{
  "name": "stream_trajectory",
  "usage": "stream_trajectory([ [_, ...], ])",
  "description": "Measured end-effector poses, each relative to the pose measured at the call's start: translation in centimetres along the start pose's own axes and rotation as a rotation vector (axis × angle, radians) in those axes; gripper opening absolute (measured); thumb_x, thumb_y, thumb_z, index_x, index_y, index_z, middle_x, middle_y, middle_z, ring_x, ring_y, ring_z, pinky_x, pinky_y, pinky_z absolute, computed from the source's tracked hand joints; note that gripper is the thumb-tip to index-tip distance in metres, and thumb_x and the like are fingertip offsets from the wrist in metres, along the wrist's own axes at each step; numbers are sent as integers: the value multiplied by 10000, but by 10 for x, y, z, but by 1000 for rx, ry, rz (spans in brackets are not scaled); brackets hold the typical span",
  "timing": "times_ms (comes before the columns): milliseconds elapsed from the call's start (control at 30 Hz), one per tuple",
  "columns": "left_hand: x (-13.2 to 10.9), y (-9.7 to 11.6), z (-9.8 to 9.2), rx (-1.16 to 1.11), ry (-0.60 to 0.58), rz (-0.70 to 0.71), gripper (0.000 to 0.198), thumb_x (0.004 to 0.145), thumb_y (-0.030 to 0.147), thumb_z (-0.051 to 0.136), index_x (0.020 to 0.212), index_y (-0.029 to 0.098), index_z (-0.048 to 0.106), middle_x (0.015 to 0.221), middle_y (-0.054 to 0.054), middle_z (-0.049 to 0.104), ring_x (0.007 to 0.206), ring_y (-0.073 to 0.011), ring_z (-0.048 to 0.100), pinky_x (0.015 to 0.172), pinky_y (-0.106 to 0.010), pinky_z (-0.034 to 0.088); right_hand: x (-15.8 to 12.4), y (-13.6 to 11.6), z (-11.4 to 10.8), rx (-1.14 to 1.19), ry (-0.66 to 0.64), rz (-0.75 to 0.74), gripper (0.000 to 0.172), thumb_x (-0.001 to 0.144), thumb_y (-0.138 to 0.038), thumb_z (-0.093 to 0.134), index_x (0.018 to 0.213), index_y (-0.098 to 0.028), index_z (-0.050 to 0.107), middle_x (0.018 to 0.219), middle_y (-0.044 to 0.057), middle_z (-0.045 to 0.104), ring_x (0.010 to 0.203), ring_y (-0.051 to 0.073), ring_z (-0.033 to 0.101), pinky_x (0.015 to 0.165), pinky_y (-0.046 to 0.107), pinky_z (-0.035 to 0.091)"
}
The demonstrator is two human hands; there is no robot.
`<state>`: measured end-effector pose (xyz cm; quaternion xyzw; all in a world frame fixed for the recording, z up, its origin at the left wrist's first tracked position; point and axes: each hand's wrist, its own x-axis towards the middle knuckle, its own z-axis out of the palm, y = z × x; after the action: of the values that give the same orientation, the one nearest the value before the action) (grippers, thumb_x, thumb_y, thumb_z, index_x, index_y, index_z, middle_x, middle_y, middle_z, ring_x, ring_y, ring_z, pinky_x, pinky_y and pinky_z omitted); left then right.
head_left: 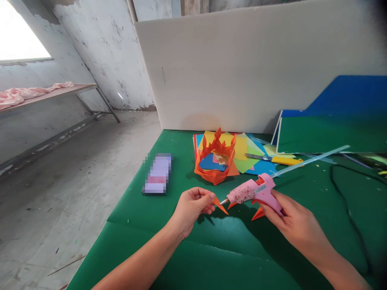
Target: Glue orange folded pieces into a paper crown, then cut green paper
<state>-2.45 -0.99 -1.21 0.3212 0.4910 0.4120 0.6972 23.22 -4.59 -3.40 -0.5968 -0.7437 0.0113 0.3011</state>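
Observation:
My left hand (196,207) pinches a small folded orange paper piece (221,205), its pointed end sticking out to the right. My right hand (290,215) is wrapped round the handle of a pink glue gun (246,191), with a long clear glue stick (314,160) poking out of its back. The metal nozzle is at the orange piece; whether it touches, I cannot tell. Another orange folded piece (258,214) lies under the gun, partly hidden. Behind the hands stands an orange folded-paper crown-like ring (214,177) with upright points.
Colored paper sheets (242,147) lie beneath and behind the ring, with a yellow-handled cutter (287,161) on them. A blurred phone (157,175) lies left on the green table (136,241). A black cord (347,213) curves at right. White and green boards (329,133) stand behind.

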Motion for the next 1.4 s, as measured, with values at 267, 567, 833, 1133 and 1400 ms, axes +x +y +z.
stream_trajectory([
  [267,1,0,1,-5,6,-2,340,575,350,862,697,122,641,568,-12,654,501,-76,593,486,-163,441,0,2,0,1,-2,-24,344,930,-480,460,1062,-200,609,889,82,710,677,188,663,530,244,479],
  [567,2,0,0,-3,9,-5,333,583,349,857,695,124,640,559,-6,647,495,-70,584,480,-157,441,1,-2,-3,3,-10,-16,321,927,-476,473,1036,-206,607,779,41,673,590,157,608,506,237,448],
  [833,2,1,-2,-1,12,1,336,585,351,858,692,125,634,538,-1,635,489,-70,576,483,-160,433,-1,3,-3,-36,4,-61,311,941,-461,458,1056,-201,583,805,48,680,604,157,613,515,233,455],
  [1133,4,2,-4,-4,30,9,347,584,354,855,702,120,628,534,4,632,483,-59,572,487,-149,434,0,2,-5,-55,11,-72,329,937,-480,455,1018,-196,601,899,78,718,692,189,673,548,249,488],
  [1400,5,1,-6,-5,37,19,331,603,340,847,712,119,626,548,5,636,491,-56,578,493,-143,444,-2,5,-5,-64,22,-59,320,926,-464,469,1034,-199,614,913,71,721,707,195,679,564,261,494],
])
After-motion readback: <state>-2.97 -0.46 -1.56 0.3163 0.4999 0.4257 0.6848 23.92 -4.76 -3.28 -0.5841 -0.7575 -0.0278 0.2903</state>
